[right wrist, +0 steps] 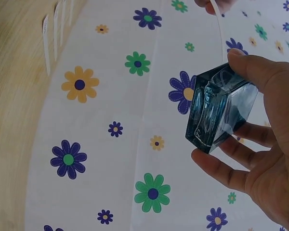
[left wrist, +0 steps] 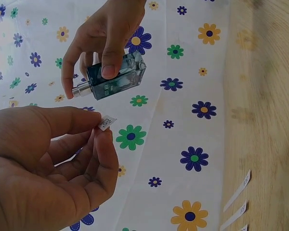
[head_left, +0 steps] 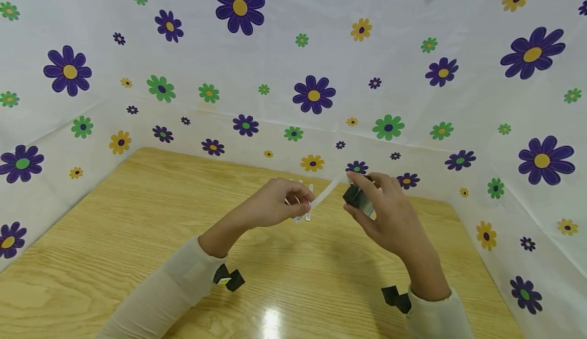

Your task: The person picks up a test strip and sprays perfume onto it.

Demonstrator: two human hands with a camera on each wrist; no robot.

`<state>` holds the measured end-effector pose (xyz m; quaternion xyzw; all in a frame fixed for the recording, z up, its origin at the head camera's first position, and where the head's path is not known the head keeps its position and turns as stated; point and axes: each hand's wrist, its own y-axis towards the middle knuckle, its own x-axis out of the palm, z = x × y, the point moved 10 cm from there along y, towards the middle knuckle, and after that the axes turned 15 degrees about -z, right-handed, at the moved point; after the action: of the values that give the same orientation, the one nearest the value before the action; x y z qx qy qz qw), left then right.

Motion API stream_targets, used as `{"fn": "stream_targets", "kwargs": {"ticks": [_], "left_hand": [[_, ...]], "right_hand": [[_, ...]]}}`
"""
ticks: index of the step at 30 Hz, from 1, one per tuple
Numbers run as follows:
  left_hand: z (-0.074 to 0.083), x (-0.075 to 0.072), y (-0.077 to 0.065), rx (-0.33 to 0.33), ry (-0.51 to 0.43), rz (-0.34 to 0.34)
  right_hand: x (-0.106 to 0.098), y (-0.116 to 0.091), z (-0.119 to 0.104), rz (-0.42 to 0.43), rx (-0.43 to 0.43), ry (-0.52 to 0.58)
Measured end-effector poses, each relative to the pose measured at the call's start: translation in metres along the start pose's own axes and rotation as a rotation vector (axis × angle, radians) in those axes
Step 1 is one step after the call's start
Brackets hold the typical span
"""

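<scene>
My left hand (head_left: 270,204) pinches the end of a narrow white paper strip (head_left: 327,192) between thumb and index finger. The pinched end carries small printed writing, seen in the left wrist view. The strip slants up toward the right hand. A blue-green glass perfume bottle (left wrist: 123,77) is in my right hand (head_left: 394,216), gripped by its sides and tilted. Its silver spray top (left wrist: 81,89) is uncapped, with the index fingertip on it, and faces the strip. In the right wrist view, the bottle's base (right wrist: 209,113) faces the camera. The bottle and left hand are apart.
Several more white paper strips (right wrist: 45,45) lie side by side on the wooden table (head_left: 160,216), behind the left hand. White cloth (head_left: 275,63) with printed flowers walls the table's back and both sides. Black cube-shaped pieces (head_left: 229,278) sit at both wrists.
</scene>
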<state>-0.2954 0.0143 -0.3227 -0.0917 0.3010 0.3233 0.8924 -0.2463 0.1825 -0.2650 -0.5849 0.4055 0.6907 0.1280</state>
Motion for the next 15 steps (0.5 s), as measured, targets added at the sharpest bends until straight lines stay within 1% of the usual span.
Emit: {"fn": "stream_targets", "kwargs": {"ticks": [9, 15], "left_hand": [[-0.0012, -0.0004, 0.0001, 0.0, -0.009, 0.005], [-0.0015, -0.0007, -0.0003, 0.001, -0.01, 0.006]], "right_hand": [[-0.0012, -0.0009, -0.0001, 0.012, -0.001, -0.003], [-0.0005, -0.0017, 0.0021, 0.002, 0.007, -0.001]]}}
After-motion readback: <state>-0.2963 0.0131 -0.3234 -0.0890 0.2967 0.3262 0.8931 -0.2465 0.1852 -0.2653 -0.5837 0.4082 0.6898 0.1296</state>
